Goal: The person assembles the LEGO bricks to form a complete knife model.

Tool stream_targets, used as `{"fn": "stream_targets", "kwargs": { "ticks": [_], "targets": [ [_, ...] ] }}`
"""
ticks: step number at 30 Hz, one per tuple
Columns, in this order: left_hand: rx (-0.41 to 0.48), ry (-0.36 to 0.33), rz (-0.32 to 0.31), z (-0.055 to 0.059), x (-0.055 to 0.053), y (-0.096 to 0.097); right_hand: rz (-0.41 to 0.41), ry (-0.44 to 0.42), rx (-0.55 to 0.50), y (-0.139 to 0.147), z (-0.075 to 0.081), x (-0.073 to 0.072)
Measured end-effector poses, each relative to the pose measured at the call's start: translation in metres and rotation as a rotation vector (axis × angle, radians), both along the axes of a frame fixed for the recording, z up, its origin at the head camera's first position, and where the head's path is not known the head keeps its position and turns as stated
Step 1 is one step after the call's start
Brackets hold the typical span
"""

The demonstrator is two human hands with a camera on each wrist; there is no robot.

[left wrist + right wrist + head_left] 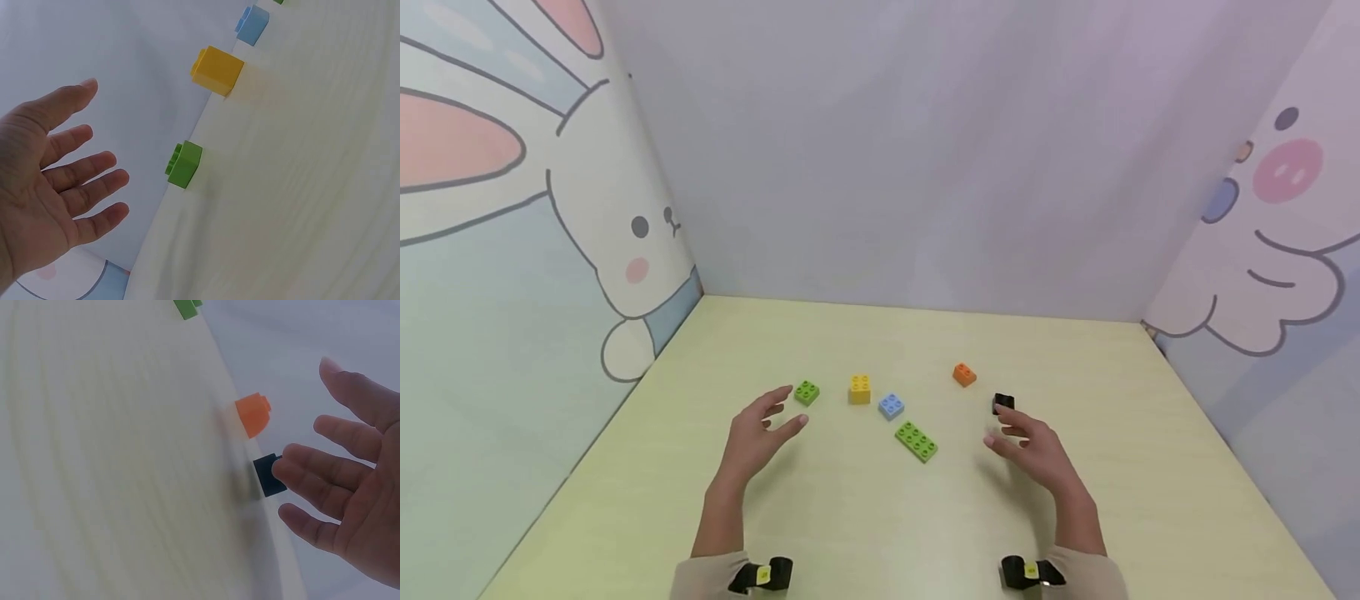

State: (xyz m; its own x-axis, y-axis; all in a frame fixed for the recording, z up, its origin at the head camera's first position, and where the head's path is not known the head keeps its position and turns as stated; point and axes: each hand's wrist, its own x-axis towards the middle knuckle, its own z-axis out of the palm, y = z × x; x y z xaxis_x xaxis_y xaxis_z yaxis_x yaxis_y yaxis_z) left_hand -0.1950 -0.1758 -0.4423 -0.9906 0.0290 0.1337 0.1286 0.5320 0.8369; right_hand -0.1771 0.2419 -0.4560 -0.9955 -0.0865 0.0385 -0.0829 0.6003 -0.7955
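Note:
My left hand hovers above the table with fingers apart and nothing in it. Just beyond its fingertips lies a small green brick, also visible in the left wrist view. A yellow brick and a light blue brick sit to the right of that. Nearer to me, a longer green brick lies at a slant. My right hand is likewise raised, its fingers loosely bent and holding nothing. A black brick is closest to it, partly hidden by the fingers. Behind and left of this is an orange brick.
The bricks stand apart on a pale wooden table. A plain cloth wall rises along the back edge. Side walls carry a rabbit drawing on the left and a pig drawing on the right.

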Motion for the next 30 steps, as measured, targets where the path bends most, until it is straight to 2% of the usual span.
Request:
{"fn": "stream_targets", "kwargs": {
  "ticks": [5,11,19,24,27,30],
  "targets": [
    [0.029,-0.026,-0.002,-0.007,-0.002,0.006,0.039,-0.002,-0.031,-0.008,-0.002,-0.003],
    [0.079,-0.035,-0.007,-0.009,-0.007,0.015,0.083,0.005,-0.065,-0.018,-0.001,-0.008],
    [0.118,-0.007,-0.035,-0.01,-0.016,0.027,0.107,-0.01,-0.063,-0.034,0.001,-0.015],
    [0.16,-0.013,-0.055,-0.012,-0.019,0.034,0.131,-0.038,-0.102,-0.047,0.017,-0.007],
    [0.175,-0.046,-0.058,-0.014,-0.021,0.037,0.149,-0.06,-0.113,-0.057,0.03,-0.002],
    [0.173,-0.075,-0.054,-0.015,-0.021,0.039,0.146,-0.07,-0.107,-0.058,0.019,-0.009]
  ]
}}
